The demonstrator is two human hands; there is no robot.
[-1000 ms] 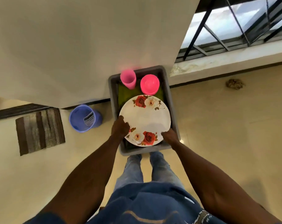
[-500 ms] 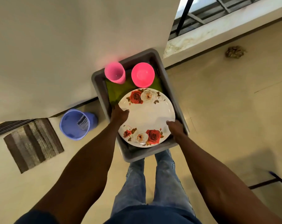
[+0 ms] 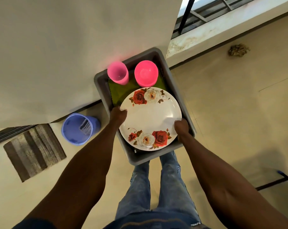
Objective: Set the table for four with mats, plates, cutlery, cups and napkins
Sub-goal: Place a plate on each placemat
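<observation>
I carry a grey plastic bin (image 3: 176, 90) in front of me, above my legs. My left hand (image 3: 117, 115) grips its left rim and my right hand (image 3: 181, 128) grips its right rim. Inside lies a white plate with red and white roses (image 3: 150, 118), resting on a green mat (image 3: 118, 94). At the far end of the bin stand two pink cups, a left cup (image 3: 117, 75) and a right cup (image 3: 145, 73), both upright. What lies beneath the plate is hidden.
A cream wall (image 3: 74, 47) rises close ahead on the left. On the floor at its foot stand a blue bucket (image 3: 79, 128) and a striped brown doormat (image 3: 34, 151). A window ledge (image 3: 222, 25) runs at upper right; a brown clump (image 3: 239, 50) lies on the tiled floor.
The view has swung and the bin now sits turned a little clockwise. Both hands keep their grip on the rims; plate and cups stay in place.
</observation>
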